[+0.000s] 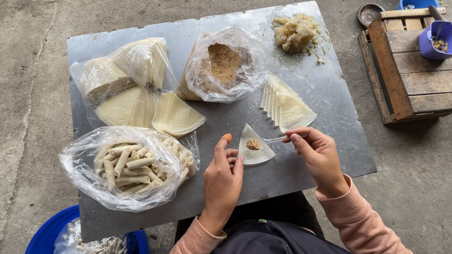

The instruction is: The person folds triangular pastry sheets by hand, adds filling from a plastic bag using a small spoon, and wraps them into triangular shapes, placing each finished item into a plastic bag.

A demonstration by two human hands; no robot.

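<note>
Item: triangular pastry wrapper (255,151), pale and thin, lying flat near the front edge of the grey metal tabletop (316,88), a small mound of brown crumbly filling (252,144) at its middle. Left hand (222,179): fingers loosely extended, fingertips resting on the wrapper's left edge, pinning it rather than gripping. Right hand (317,152): thumb and forefinger pinched on the handle of a small spoon (274,139), its tip at the wrapper's right edge. Handling, as judged: very light, limp, easily torn or creased; best taken by the corners or outer edges, clear of the filling, which looks loose and likely to spill if the sheet is tilted. Adjacent stock: fanned stack of cut wrappers (286,105) just behind; open plastic bag of brown filling (223,64); bag of uncut sheets (122,83); bag of finished rolls (129,166) at left; lump of white paste (296,32) at the far corner.
</note>
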